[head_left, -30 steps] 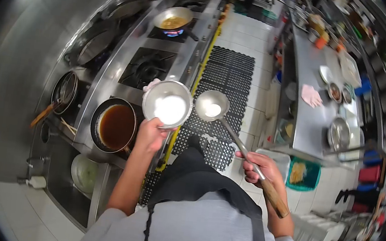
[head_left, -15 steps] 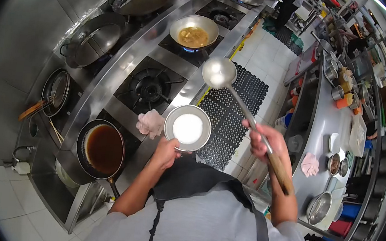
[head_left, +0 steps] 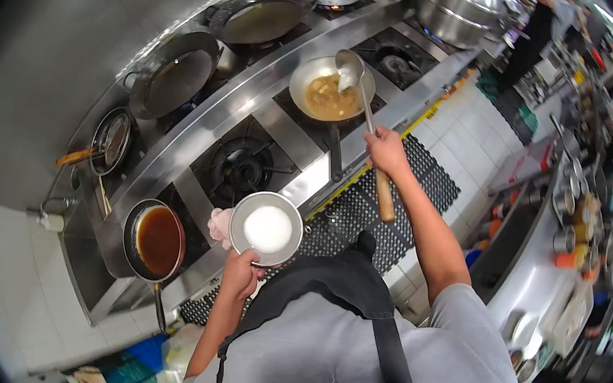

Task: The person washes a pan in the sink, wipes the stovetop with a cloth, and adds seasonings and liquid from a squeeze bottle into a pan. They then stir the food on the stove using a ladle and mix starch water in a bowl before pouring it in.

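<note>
Here, along a dull sheet-steel wall (head_left: 16, 151), a long stainless-steel range (head_left: 275, 132), smooth and streaked with glare, round black burners (head_left: 239, 171) sunk in dark square wells. Underfoot, pale glossy tiles (head_left: 455, 124), a yellow edge strip (head_left: 430, 112) and a black rubber mat (head_left: 432, 179) pierced with rows of holes; across the aisle, a steel counter (head_left: 518, 291) lined with small metal containers (head_left: 563, 240); farther up, another person (head_left: 527, 50) near a big, shiny, bulging pot (head_left: 456, 18). Between two bare burners, a shallow, pale-walled wok (head_left: 309, 75) of lumpy golden-brown food (head_left: 329, 103), black handle (head_left: 335, 153) toward the aisle. Over that wok, the rounded scoop of a ladle (head_left: 366, 110), with slim metal shaft and cylindrical wooden grip (head_left: 384, 196); right hand (head_left: 388, 152) closed round the shaft just above the wood, fingers clamped. In the left hand (head_left: 239, 275), a round metal bowl (head_left: 238, 223) with flat white contents (head_left: 267, 229), liquid or powder impossible to tell; thumb and fingers clamped on the near rim, fingertips hidden beneath. Just beside, a crumpled, soft-looking pink cloth (head_left: 219, 225); farther left, a dark round frying pan (head_left: 130, 236) of glossy reddish-brown sauce (head_left: 161, 241).
</note>
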A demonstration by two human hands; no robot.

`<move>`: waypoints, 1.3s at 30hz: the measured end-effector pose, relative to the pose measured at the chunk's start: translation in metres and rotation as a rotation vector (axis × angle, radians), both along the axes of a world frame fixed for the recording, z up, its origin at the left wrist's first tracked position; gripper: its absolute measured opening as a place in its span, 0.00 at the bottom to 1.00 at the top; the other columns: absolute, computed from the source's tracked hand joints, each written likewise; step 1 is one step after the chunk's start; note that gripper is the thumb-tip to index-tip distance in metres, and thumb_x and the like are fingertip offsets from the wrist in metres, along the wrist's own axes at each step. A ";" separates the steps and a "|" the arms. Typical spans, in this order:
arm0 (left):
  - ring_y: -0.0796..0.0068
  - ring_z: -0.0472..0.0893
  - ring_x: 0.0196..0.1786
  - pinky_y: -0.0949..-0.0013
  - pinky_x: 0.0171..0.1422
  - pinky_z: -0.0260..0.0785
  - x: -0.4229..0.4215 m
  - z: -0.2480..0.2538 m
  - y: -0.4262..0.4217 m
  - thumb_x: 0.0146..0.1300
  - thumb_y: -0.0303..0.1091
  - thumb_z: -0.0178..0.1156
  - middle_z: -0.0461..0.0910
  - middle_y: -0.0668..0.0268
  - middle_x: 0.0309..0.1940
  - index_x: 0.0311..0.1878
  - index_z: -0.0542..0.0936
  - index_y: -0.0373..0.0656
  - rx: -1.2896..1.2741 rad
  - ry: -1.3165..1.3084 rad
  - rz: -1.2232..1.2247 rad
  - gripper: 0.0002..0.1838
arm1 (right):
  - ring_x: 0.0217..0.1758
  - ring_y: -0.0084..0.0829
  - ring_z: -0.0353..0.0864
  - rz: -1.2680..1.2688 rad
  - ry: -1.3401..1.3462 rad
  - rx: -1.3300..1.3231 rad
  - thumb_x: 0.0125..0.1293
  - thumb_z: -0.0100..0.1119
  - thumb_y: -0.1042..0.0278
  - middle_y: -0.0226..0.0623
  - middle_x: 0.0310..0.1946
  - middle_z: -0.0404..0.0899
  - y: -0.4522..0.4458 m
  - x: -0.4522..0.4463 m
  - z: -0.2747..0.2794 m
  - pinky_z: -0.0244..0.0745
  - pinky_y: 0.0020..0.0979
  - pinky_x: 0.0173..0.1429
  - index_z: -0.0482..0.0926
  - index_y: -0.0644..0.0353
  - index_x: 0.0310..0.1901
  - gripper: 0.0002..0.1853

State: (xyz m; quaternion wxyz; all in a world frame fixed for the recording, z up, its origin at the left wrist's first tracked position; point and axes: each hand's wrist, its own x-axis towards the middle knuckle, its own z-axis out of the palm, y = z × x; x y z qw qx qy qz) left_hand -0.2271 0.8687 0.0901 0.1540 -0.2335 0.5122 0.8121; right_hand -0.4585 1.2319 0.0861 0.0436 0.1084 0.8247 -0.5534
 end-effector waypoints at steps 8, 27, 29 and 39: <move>0.57 0.86 0.28 0.72 0.20 0.63 0.017 0.023 0.071 0.55 0.19 0.51 0.85 0.48 0.42 0.63 0.71 0.29 -0.113 -0.106 0.258 0.28 | 0.47 0.65 0.84 0.089 0.101 0.360 0.67 0.58 0.60 0.65 0.37 0.84 0.043 -0.049 -0.043 0.78 0.56 0.55 0.82 0.69 0.43 0.17; 0.55 0.89 0.32 0.74 0.17 0.64 -0.141 0.001 0.098 0.60 0.20 0.46 0.84 0.44 0.42 0.70 0.65 0.27 -0.120 0.095 0.316 0.31 | 0.23 0.34 0.84 0.365 0.137 0.189 0.67 0.60 0.63 0.44 0.24 0.81 0.060 -0.041 0.000 0.77 0.40 0.33 0.83 0.65 0.49 0.15; 0.53 0.90 0.33 0.76 0.15 0.63 -0.182 0.008 0.100 0.60 0.20 0.45 0.83 0.43 0.47 0.73 0.61 0.30 -0.134 0.124 0.268 0.34 | 0.21 0.33 0.82 0.353 0.282 0.286 0.68 0.60 0.63 0.43 0.24 0.80 0.067 -0.036 0.012 0.76 0.40 0.32 0.83 0.64 0.52 0.16; 0.55 0.89 0.28 0.76 0.14 0.67 -0.346 0.014 0.119 0.60 0.18 0.42 0.80 0.41 0.52 0.76 0.53 0.35 -0.299 0.221 0.079 0.37 | 0.17 0.19 0.71 0.181 -0.330 -0.537 0.76 0.58 0.64 0.26 0.24 0.74 0.061 -0.014 0.094 0.66 0.26 0.22 0.79 0.64 0.48 0.11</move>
